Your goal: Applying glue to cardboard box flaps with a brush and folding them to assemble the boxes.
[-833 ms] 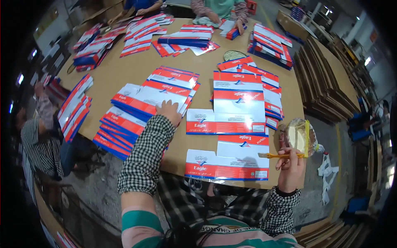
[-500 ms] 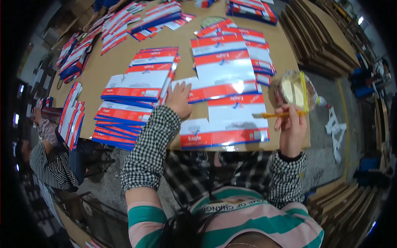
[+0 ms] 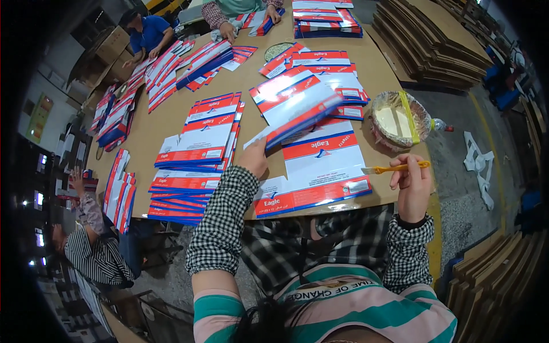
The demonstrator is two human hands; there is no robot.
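My left hand grips the near left edge of a red, white and blue printed carton blank, which is tilted up and blurred at its right side. Beneath and nearer to me, another flat carton blank lies at the table's front edge. In my right hand is a small brush with a yellow-orange handle, held between thumb and fingers. Its bristles point left, above the right edge of the flat blank. Beyond this hand stands a plastic-lined tub of cream-coloured paste, a yellow strip across its rim.
Stacked cartons lie left of my left arm, with more carton blanks behind the raised one. Several co-workers sit or stand round the table. Piled brown cardboard stands at the far right, and another cardboard pile at the lower right.
My left hand, earlier lying on the blanks, now grips one blank, whose near edge has come up and swung askew. The brush stays in my right hand. The view has shifted, showing more co-workers.
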